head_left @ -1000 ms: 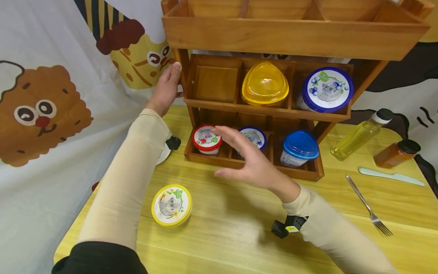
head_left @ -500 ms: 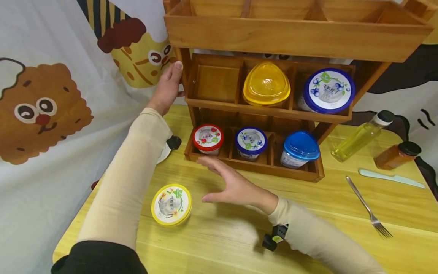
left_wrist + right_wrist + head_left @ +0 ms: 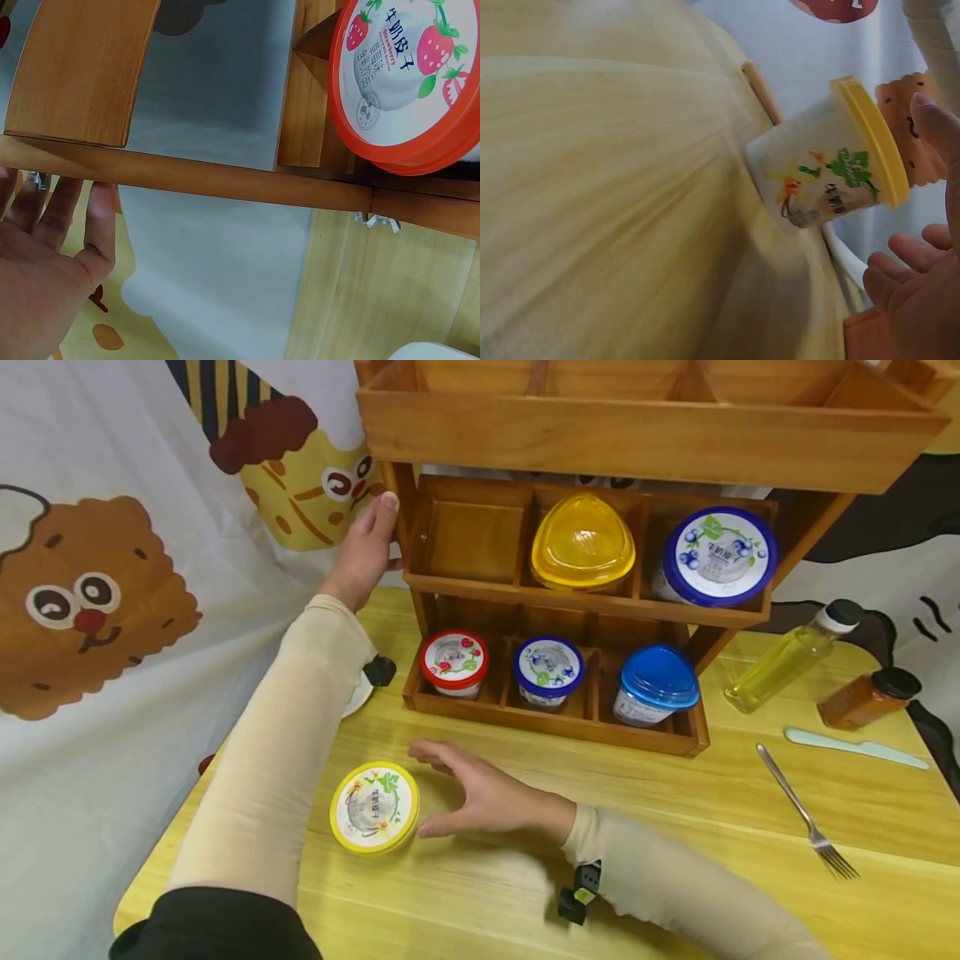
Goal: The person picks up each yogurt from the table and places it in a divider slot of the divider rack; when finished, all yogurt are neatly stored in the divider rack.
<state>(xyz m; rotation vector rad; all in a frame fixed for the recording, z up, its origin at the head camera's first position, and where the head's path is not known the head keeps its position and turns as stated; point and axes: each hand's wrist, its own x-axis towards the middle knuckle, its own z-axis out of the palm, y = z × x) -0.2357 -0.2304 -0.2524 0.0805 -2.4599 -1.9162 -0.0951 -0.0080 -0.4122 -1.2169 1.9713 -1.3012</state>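
Observation:
A cup with a yellow lid (image 3: 374, 807) stands upright on the wooden table, left of my right hand (image 3: 487, 795). That hand is spread wide, thumb apart from the fingers, and a small gap separates it from the cup. In the right wrist view, the pale tub (image 3: 810, 169) shows printed flowers and leaves, with my fingers (image 3: 904, 274) beside its lid. My left hand (image 3: 362, 553) rests against the left side post of the wooden rack (image 3: 480, 585). Its fingers (image 3: 60, 214) look fairly straight against the wood in the left wrist view.
The rack's lower tier holds a red-lidded cup (image 3: 454, 662), a blue-lidded cup (image 3: 549, 670) and a light-blue-lidded tub (image 3: 658, 685). A yellow container (image 3: 582, 543) and a larger blue-lidded tub (image 3: 720, 557) sit above. Rightward lie a bottle (image 3: 795, 656), jar (image 3: 870, 697), knife (image 3: 855, 747) and fork (image 3: 806, 814).
My right hand has come down and left from in front of the rack's lower tier to beside the yellow-lidded cup. The left hand has stayed at the rack.

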